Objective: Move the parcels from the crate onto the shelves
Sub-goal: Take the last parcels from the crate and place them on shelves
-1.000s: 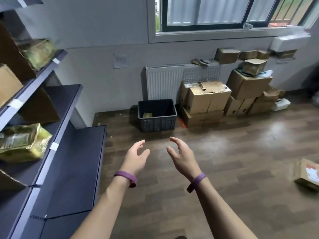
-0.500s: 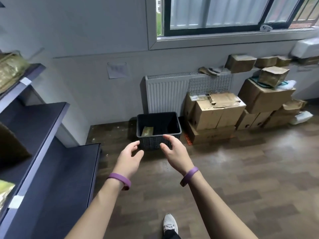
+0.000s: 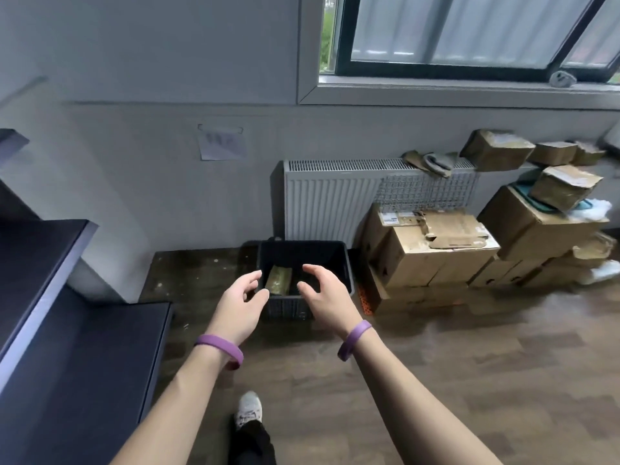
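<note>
left hand (image 3: 240, 305) released, fingers loosely curved, empty | right hand (image 3: 327, 297) released, empty, held before the crate (image 3: 339, 260) | one parcel (image 3: 278, 280) inside crate, left part | shelves (image 3: 77, 330) at left | crate on floor below radiator (image 3: 328, 196)

I get just 1 view, worn on the head; it faces forward and down over the wood floor (image 3: 469, 364) toward the wall (image 3: 167, 182); the crate (image 3: 288, 308) sits near, mid-frame; shelves (image 3: 84, 347) edge the left, the window (image 3: 453, 28) the top; both forearms (image 3: 188, 397) cross the bottom edge.
</note>
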Action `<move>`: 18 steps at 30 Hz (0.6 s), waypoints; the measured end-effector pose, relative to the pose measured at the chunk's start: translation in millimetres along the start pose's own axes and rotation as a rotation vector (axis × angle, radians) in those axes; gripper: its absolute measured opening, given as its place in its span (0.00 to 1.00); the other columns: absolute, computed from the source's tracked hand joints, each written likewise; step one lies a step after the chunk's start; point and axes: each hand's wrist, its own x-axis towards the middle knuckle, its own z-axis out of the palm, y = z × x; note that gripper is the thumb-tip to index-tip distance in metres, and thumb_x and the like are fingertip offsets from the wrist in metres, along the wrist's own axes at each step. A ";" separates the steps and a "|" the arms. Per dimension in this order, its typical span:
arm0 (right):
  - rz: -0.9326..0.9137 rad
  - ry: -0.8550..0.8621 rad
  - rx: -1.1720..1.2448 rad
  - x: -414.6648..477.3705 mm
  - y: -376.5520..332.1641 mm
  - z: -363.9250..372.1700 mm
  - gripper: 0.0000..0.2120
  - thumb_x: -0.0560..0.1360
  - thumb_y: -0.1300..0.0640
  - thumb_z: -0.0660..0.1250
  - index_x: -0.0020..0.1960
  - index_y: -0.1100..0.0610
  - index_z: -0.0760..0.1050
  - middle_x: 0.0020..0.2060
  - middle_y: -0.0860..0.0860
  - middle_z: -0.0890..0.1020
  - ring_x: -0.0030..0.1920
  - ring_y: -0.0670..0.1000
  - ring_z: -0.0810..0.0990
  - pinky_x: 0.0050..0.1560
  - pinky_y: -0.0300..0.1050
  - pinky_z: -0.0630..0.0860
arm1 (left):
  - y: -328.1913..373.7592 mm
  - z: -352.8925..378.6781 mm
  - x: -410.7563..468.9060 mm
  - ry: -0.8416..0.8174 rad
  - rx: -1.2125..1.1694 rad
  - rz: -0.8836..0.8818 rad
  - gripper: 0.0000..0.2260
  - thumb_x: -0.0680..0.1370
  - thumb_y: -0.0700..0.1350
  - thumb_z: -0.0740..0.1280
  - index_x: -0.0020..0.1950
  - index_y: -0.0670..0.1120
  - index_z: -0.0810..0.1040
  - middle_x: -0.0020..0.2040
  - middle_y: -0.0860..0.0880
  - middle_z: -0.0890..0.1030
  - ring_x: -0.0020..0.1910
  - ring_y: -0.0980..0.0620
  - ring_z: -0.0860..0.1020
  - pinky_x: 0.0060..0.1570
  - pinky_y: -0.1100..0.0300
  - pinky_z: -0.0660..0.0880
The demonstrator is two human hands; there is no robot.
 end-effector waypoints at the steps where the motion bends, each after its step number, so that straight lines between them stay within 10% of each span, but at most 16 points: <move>1: -0.003 -0.001 -0.005 16.9 -2.5 3.5 0.22 0.79 0.55 0.63 0.72 0.58 0.68 0.69 0.52 0.73 0.71 0.49 0.68 0.70 0.39 0.61 | 1.0 -3.1 19.8 -0.006 -0.002 -0.003 0.18 0.79 0.41 0.64 0.69 0.46 0.71 0.66 0.44 0.74 0.65 0.49 0.71 0.61 0.62 0.64; 18: 0.209 0.092 0.037 266.8 -0.3 8.3 0.29 0.80 0.54 0.63 0.77 0.56 0.58 0.75 0.51 0.65 0.75 0.48 0.62 0.70 0.36 0.55 | 30.3 -5.1 309.4 -0.204 0.005 -0.049 0.20 0.79 0.43 0.64 0.71 0.49 0.68 0.67 0.45 0.73 0.66 0.50 0.70 0.63 0.60 0.64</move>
